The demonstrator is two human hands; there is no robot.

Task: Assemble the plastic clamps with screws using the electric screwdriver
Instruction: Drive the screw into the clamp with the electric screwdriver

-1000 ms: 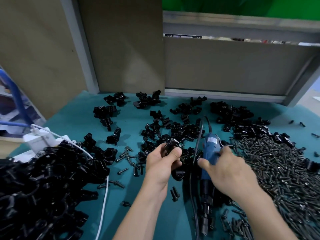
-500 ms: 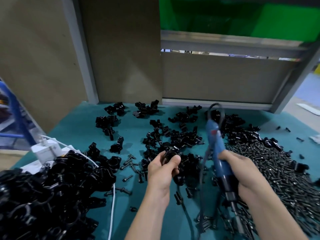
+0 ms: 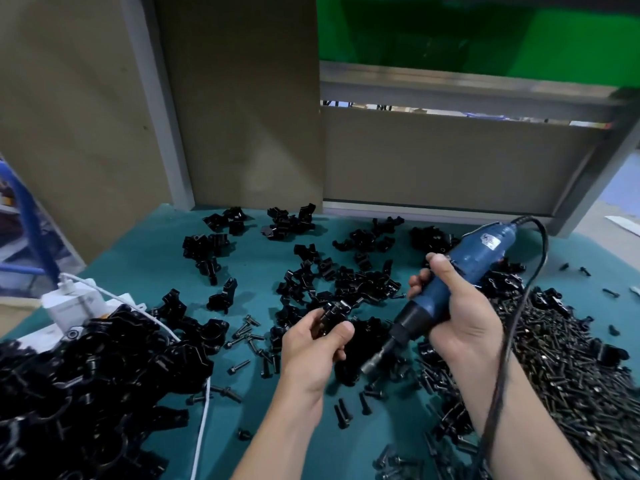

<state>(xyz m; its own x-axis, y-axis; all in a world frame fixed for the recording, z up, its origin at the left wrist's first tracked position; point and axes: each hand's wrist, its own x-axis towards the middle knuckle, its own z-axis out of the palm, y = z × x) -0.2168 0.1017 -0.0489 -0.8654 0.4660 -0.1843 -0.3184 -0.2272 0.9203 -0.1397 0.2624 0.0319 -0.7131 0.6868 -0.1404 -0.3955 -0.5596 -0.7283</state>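
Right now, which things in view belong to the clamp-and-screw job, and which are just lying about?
In the job:
- black clamp, held in the left hand
- electric screwdriver, gripped in the right hand
- screw pile
- loose clamp parts
- big clamp heap

Lying about:
- white charger with its cable
- blue hose
- cardboard panel

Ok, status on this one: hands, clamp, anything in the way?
Left hand pinches a black clamp. Right hand grips the blue screwdriver, bit short of the clamp. Cord drapes over right forearm, nothing blocking.
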